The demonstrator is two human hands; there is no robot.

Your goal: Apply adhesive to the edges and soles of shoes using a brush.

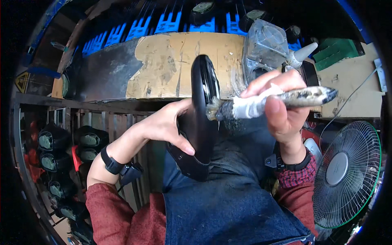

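A black shoe (200, 130) is tilted on edge above my lap, toe end pointing away from me. My left hand (169, 124) grips it from the left, thumb over the near part of its upper. The shoe's right-hand side looks wet and glossy. In my right hand (286, 108) is a brush (308, 98) with a stained handle and white wrapping round its neck. Its bristles touch the shoe's glossy side near the middle. A dark blue apron (228, 212) covers my lap below.
Beyond my hands lies a worn, cardboard-covered bench (163, 67). A cloudy clear container (267, 43) stands on it beside a nozzled bottle (302, 55). At right is a caged fan (347, 173); at left, a metal rack (20, 134) holding several black shoes (53, 136). Blue holders (167, 23) line the back.
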